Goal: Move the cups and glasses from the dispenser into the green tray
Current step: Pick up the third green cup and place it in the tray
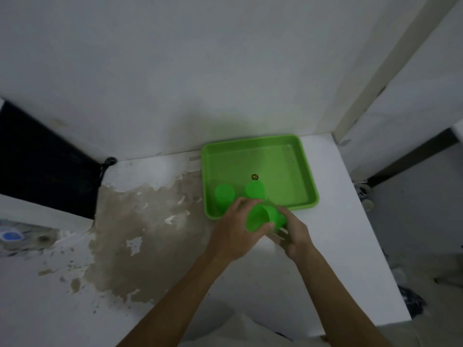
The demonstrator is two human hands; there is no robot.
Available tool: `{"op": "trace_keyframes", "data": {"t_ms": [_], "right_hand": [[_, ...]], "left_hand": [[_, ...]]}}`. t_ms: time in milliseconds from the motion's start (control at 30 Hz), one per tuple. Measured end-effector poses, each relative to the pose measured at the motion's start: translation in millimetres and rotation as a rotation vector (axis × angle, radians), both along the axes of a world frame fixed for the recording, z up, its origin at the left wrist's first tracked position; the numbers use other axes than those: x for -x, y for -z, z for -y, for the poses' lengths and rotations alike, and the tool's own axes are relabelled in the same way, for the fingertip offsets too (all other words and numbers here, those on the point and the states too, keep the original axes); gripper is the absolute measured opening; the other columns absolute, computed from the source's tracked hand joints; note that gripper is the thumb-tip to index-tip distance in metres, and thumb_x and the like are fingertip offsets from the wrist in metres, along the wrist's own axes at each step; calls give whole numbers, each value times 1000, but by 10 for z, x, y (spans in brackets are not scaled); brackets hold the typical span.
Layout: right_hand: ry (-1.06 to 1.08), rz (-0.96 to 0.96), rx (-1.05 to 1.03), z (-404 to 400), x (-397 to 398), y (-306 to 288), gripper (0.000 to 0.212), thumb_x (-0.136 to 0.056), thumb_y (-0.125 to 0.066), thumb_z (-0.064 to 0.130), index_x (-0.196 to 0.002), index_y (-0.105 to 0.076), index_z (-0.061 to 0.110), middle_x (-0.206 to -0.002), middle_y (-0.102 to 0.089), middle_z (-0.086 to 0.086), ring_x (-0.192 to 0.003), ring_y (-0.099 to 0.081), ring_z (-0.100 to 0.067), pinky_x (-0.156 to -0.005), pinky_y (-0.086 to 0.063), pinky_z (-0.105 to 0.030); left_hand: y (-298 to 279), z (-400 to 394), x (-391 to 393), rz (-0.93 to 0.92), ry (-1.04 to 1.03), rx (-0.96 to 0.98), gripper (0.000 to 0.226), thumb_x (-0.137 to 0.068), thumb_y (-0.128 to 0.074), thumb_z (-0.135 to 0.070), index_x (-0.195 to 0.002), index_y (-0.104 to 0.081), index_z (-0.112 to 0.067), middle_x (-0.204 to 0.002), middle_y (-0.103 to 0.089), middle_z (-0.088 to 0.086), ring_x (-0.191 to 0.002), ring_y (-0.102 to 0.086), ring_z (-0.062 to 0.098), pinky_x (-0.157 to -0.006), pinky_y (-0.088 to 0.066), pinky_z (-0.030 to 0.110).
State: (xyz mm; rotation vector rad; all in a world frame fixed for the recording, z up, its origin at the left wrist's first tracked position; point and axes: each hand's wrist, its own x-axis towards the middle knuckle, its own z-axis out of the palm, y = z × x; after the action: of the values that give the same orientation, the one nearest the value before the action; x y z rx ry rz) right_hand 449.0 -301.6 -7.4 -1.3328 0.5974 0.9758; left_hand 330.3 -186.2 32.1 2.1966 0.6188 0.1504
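Observation:
A green tray (295, 156) lies on the white counter against the wall. Two green cups stand upside down in its near left part: one (224, 196) at the left, one (254, 189) beside it. A third green cup (263, 216) is tilted on its side just above the tray's near edge, mouth toward me. My left hand (235, 231) grips its rim side and my right hand (295, 236) holds its base end. No dispenser is in view.
The counter (338, 246) ends at the right, with floor beyond. A worn brown patch (140, 234) covers the counter left of the tray. A dark opening (37, 161) and a black cord (107, 164) sit at the left. A small dark spot (254, 176) lies in the tray.

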Motion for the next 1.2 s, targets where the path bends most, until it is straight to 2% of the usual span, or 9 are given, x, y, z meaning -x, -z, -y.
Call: {"op": "trace_keyframes", "data": {"t_ms": [100, 233, 333, 467, 533, 800, 1000, 1067, 1200], "right_hand": [[18, 217, 125, 57, -285, 15, 23, -83, -77, 25, -102, -69, 14, -106, -72, -9, -92, -70, -25, -61, -62, -37], [-81, 601, 405, 12, -560, 17, 51, -78, -81, 32, -122, -69, 11, -121, -69, -14, -109, -65, -31, -93, -56, -50], [-154, 853, 472, -61, -668, -15, 45, -77, -82, 33, -116, -69, 15, -121, -64, -12, -114, -59, -27, -99, -49, -40], [-194, 1081, 431, -139, -711, 11, 42, -74, -85, 19, -111, -65, 13, -117, -52, -10, -107, -50, -15, -94, -36, -16], [-222, 1172, 431, -159, -724, 54, 42, -72, -86, 12, -108, -64, 8, -116, -50, -12, -107, -49, -16, -95, -32, -10], [-482, 1291, 457, -173, -688, 301, 33, -67, -87, 4, -88, -61, 7, -117, -49, -16, -110, -53, -30, -100, -49, -38], [-581, 1292, 461, -187, -658, 391, 32, -71, -86, 7, -85, -58, 12, -123, -49, -14, -118, -52, -30, -105, -43, -35], [-604, 1302, 464, -195, -675, 377, 33, -70, -86, 9, -84, -57, 13, -124, -49, -14, -118, -52, -31, -105, -46, -38], [-625, 1333, 471, -184, -689, 286, 32, -70, -87, 15, -87, -60, 12, -125, -49, -15, -118, -52, -31, -98, -43, -30]], "left_hand": [[40, -21, -151, -34, -25, 23, 49, -95, -52, -58, -133, -57, -26, -129, -53, -5, -108, -58, 11, -90, -56, 41], [181, -64, -306, -85, -50, -127, 43, -98, -55, -48, -132, -59, -22, -141, -49, 4, -123, -53, 20, -104, -48, 45], [291, -92, -383, -149, -48, -236, 46, -96, -59, -45, -136, -58, -22, -149, -45, 9, -135, -44, 27, -112, -36, 46], [417, -119, -428, -237, 5, -349, 50, -95, -60, -46, -139, -56, -22, -149, -45, 11, -136, -44, 29, -114, -34, 45], [449, -131, -446, -256, 16, -372, 51, -95, -60, -46, -140, -55, -23, -150, -44, 12, -137, -43, 29, -115, -34, 46], [495, -137, -419, -269, 30, -379, 52, -95, -61, -43, -142, -52, -23, -153, -40, 11, -136, -42, 30, -113, -36, 47], [506, -126, -415, -291, 26, -353, 54, -95, -61, -43, -145, -49, -26, -156, -36, 9, -139, -38, 30, -115, -35, 54], [505, -129, -418, -283, 25, -348, 54, -94, -62, -42, -144, -50, -24, -155, -37, 10, -138, -39, 30, -115, -36, 53], [477, -156, -434, -255, 10, -315, 52, -95, -62, -40, -142, -53, -22, -153, -41, 10, -137, -42, 29, -113, -36, 45]]}}
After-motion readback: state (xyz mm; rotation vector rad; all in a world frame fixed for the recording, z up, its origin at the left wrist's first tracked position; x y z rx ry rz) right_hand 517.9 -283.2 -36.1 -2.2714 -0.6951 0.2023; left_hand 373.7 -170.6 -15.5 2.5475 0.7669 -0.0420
